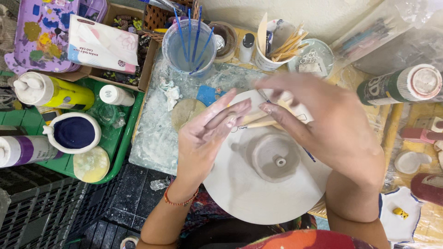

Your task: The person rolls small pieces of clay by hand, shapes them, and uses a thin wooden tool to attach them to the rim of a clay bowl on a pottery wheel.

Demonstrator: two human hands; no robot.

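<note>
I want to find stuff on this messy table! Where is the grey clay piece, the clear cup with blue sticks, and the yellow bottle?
Grey clay piece [272, 157], head view, on its round middle.
Clear plastic cup with blue sticks [190, 48], head view, on its wall.
Yellow bottle with white pump [67, 94], head view, on its yellow body.

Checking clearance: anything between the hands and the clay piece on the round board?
Nothing visible. The grey clay piece sits uncovered on the white round board, just below both hands. The left hand and right hand hover over the wooden-handled tools lying on the board's far edge; those lie beyond the clay, not across it.
</note>
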